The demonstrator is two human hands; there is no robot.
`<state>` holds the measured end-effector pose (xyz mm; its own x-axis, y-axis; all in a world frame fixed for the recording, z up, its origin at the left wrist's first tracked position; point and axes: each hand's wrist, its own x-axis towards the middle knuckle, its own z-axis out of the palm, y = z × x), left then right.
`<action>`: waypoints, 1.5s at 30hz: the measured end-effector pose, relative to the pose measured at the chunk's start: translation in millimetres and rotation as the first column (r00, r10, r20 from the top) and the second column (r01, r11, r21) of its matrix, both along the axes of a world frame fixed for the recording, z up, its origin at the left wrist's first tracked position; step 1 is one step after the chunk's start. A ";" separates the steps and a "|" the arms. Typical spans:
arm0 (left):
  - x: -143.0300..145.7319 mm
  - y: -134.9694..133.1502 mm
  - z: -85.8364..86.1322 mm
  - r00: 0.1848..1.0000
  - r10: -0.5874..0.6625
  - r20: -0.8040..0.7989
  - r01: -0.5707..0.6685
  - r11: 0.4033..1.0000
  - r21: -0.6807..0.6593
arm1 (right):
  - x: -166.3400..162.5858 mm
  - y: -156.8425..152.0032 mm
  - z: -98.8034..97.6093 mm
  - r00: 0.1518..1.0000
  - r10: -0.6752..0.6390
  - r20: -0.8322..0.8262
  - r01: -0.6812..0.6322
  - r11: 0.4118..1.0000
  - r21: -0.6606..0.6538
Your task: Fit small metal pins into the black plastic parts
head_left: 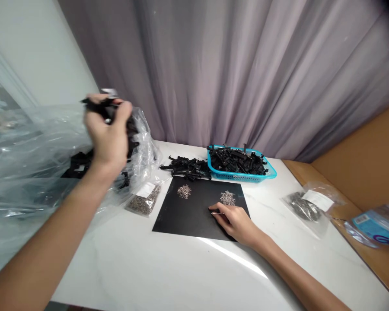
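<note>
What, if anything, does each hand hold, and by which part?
Left hand: black pieces, grip point blurred. Right hand: thin shiny object, held part unclear.

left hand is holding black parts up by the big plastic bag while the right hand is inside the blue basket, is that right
Not quite: the right hand is at the black mat, close to a pile of small metal pieces; the blue basket stands beyond the mat. The head view shows this. The left hand does hold black parts by the big plastic bag.

Left hand (107, 134) blurred, blue packet (372, 225) cut off
</note>
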<state>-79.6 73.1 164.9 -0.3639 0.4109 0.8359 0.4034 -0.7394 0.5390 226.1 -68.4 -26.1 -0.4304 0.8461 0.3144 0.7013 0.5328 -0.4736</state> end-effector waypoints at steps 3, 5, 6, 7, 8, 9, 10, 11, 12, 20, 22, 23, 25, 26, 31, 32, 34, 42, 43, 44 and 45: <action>61.5 -10.7 -15.4 0.932 -0.043 -0.361 0.010 0.996 -0.093 | 0.1 -0.1 -1.3 1.000 -0.001 -0.004 0.001 1.000 -0.001; 93.1 -5.3 -39.4 0.776 -0.087 -0.624 -0.041 0.981 -0.188 | -0.9 0.1 -1.3 1.000 -0.002 -0.002 0.002 1.000 -0.001; 103.0 1.1 -53.1 0.641 -0.140 -0.754 -0.075 0.967 -0.243 | -1.6 0.4 -1.1 1.000 -0.001 0.000 0.001 1.000 -0.001; 108.3 9.4 -66.5 0.585 -0.168 -0.793 -0.083 0.961 -0.265 | -2.4 0.8 -0.8 1.000 0.001 0.001 -0.001 1.000 0.003; 109.4 18.8 -78.9 0.561 -0.179 -0.808 -0.092 0.957 -0.276 | -3.0 1.4 -0.5 1.000 0.003 0.004 -0.003 1.000 0.006; 106.8 28.5 -89.7 0.548 -0.182 -0.816 -0.107 0.953 -0.284 | -3.5 2.0 -0.3 1.000 0.004 0.006 -0.004 1.000 0.012; 101.3 37.9 -98.8 0.540 -0.182 -0.821 -0.120 0.950 -0.290 | -3.8 2.6 -0.1 1.000 0.004 0.010 -0.004 1.000 0.015; 94.0 46.4 -106.2 0.535 -0.183 -0.825 -0.132 0.946 -0.295 | -3.7 3.0 0.1 1.000 0.006 0.015 -0.006 1.000 0.016; 85.9 53.4 -112.3 0.529 -0.186 -0.828 -0.142 0.943 -0.302 | -3.4 3.3 0.3 1.000 0.008 0.020 -0.009 1.000 0.016; 56.9 71.7 -137.9 0.472 -0.247 -0.846 -0.202 0.904 -0.376 | -0.4 2.3 1.4 1.000 0.010 0.016 -0.010 1.000 0.001; 57.0 73.6 -140.8 0.469 -0.248 -0.847 -0.217 0.898 -0.383 | -0.8 1.9 1.3 1.000 0.009 0.019 -0.009 1.000 0.001; 56.8 74.6 -142.0 0.466 -0.252 -0.848 -0.222 0.895 -0.388 | -0.9 1.8 1.1 1.000 0.008 0.021 -0.008 1.000 0.001; 56.1 76.3 -144.3 0.460 -0.265 -0.848 -0.231 0.886 -0.402 | -0.9 1.6 1.0 1.000 0.011 0.020 -0.011 1.000 -0.001; 55.6 76.7 -145.4 0.460 -0.272 -0.845 -0.237 0.880 -0.412 | -0.8 1.6 1.0 1.000 0.011 0.019 -0.011 1.000 -0.001; 52.9 75.2 -146.6 0.482 -0.312 -0.819 -0.235 0.854 -0.464 | 0.0 2.1 1.4 1.000 0.014 0.016 -0.014 1.000 -0.001; 52.5 74.4 -145.4 0.488 -0.319 -0.812 -0.228 0.852 -0.472 | 0.0 2.4 1.2 1.000 0.015 0.016 -0.015 1.000 -0.001; 52.7 71.4 -141.2 0.503 -0.330 -0.799 -0.207 0.851 -0.482 | -0.1 2.7 0.6 1.000 0.016 0.017 -0.016 1.000 0.000; 66.4 -19.7 -95.7 0.580 -0.325 -0.747 -0.047 0.902 -0.429 | -1.0 0.4 1.0 1.000 0.017 0.001 -0.017 1.000 -0.003; 61.3 -37.9 -85.3 0.581 -0.328 -0.745 -0.004 0.914 -0.406 | -0.8 0.1 1.0 1.000 0.018 -0.002 -0.018 1.000 -0.006; 52.3 -53.8 -74.3 0.584 -0.309 -0.751 -0.003 0.924 -0.382 | -0.6 -0.1 0.8 1.000 0.019 -0.004 -0.019 1.000 -0.008; 39.1 -66.0 -63.3 0.588 -0.263 -0.765 -0.049 0.933 -0.358 | -0.3 -0.2 0.3 1.000 0.019 -0.004 -0.019 1.000 -0.009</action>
<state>-40.5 7.1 101.5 0.4409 0.6857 0.5792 0.7083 -0.6621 0.2446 225.7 -68.6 -25.7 -0.4450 0.8406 0.3088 0.6895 0.5417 -0.4809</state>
